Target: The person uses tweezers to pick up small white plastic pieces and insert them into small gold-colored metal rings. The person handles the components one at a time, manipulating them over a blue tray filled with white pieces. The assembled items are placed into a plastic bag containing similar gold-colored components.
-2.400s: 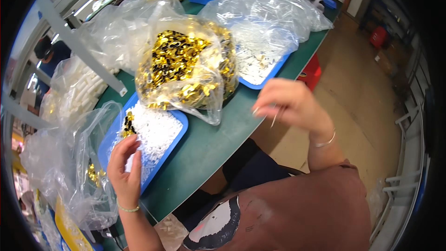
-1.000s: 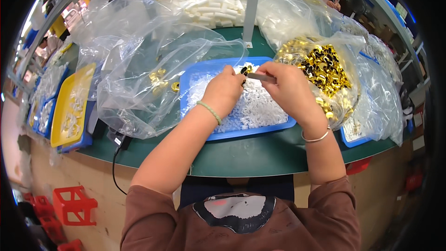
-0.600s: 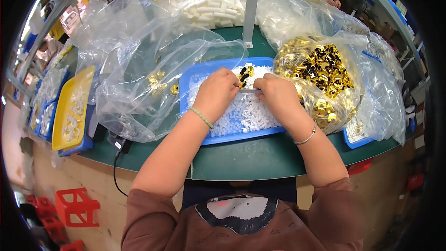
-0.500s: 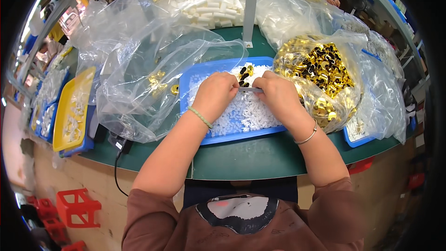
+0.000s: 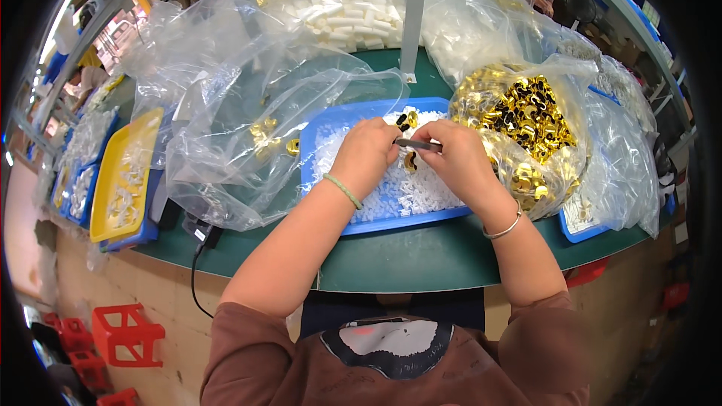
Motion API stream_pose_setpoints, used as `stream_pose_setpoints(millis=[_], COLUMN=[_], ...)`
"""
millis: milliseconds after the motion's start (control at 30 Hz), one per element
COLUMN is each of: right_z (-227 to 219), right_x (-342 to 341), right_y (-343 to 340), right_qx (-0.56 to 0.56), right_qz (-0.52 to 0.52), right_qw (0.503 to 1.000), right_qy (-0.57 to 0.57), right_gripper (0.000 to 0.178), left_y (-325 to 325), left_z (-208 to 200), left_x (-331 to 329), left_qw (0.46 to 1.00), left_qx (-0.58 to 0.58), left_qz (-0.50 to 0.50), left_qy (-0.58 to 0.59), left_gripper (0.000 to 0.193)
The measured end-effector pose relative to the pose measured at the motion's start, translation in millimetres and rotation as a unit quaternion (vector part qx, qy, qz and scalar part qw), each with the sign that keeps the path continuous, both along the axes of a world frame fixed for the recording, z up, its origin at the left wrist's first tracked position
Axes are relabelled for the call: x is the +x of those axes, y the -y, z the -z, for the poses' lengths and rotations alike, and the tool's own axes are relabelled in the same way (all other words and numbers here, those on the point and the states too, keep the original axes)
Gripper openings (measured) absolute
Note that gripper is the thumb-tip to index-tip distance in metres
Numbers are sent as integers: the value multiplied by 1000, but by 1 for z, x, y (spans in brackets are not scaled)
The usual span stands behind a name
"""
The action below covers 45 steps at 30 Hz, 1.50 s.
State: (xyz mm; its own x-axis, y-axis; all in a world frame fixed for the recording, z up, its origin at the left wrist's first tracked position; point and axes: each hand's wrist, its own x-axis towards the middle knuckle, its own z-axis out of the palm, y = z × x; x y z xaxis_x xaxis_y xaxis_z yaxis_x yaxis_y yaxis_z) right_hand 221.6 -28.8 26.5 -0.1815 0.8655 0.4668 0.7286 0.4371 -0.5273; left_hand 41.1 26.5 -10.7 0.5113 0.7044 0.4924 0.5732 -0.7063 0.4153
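Observation:
Over a blue tray [image 5: 316, 111] of small white plastic pieces [image 5: 402, 197], both my hands are close together. My right hand [image 5: 453, 156] is closed on a slim grey metal tool [image 5: 418, 144], which points left. At the tool's tip, the fingers of my left hand [image 5: 368, 152] are pinched; what they hold is hidden. A small gold-and-black part [image 5: 410, 161] shows just below the tool. More gold-and-black parts [image 5: 408, 119] lie on the white pieces beyond my fingertips.
Right of the tray stands a clear bag full of shiny gold parts [image 5: 535, 116]. A loose clear bag [image 5: 226, 158] with a few gold parts lies left. White cylinders [image 5: 353, 21] are heaped behind a grey post [image 5: 412, 22]. A yellow tray [image 5: 124, 180] sits far left.
The tool has tilted, its right end now nearer me, and my right hand has turned with it. A gold-and-black part now shows below the tool. The whole view has shifted slightly.

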Motion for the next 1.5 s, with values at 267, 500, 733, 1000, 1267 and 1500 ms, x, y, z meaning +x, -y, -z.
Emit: stream_pose_setpoints(millis=[267, 500, 733, 1000, 1267, 1500], right_z=[-16, -9, -18, -14, -2, -2], right_x=[-8, -7, -12, -18, -18, -16], right_y=[9, 6, 15, 14, 9, 7], right_qx=[-17, -8, -40, 8, 27, 17], right_qz=[-42, -44, 17, 5, -8, 24], right_qw=[993, 985, 987, 994, 995, 995], right_qy=[-107, -165, -155, -104, -93, -97], right_gripper=[18, 18, 17, 17, 19, 16], left_y=[19, 28, 30, 33, 34, 32], left_z=[-30, -27, -15, -19, -16, -15], left_x=[-10, -14, -8, -9, -7, -7], left_qw=[875, 728, 692, 698, 691, 689], left_qx=[-376, -527, -523, -532, -540, -548], left_qz=[63, 138, 102, 82, 101, 93], left_qy=[298, 415, 488, 473, 469, 465], left_gripper=[22, 27, 28, 29, 26, 28])
